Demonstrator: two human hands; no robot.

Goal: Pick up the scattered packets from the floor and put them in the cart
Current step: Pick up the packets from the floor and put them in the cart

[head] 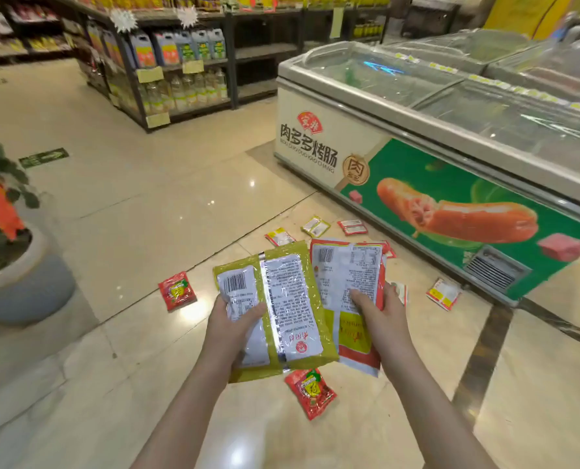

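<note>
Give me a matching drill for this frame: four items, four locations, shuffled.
Items:
1. yellow-green packet
2. red-edged packet
3. potted plant
4. chest freezer

Locations:
A. far left, on the floor
B. held in the right hand
C. right side, glass lids on top
D. held in the left hand

Pairs: 1-D, 2-B, 3-A, 4-C

In my left hand (234, 328): green packet (282, 309), back up. In my right hand (381, 311): red packet (349, 282). On the floor (146, 231): small packets (177, 291) scattered near the freezer (417, 137).
</note>
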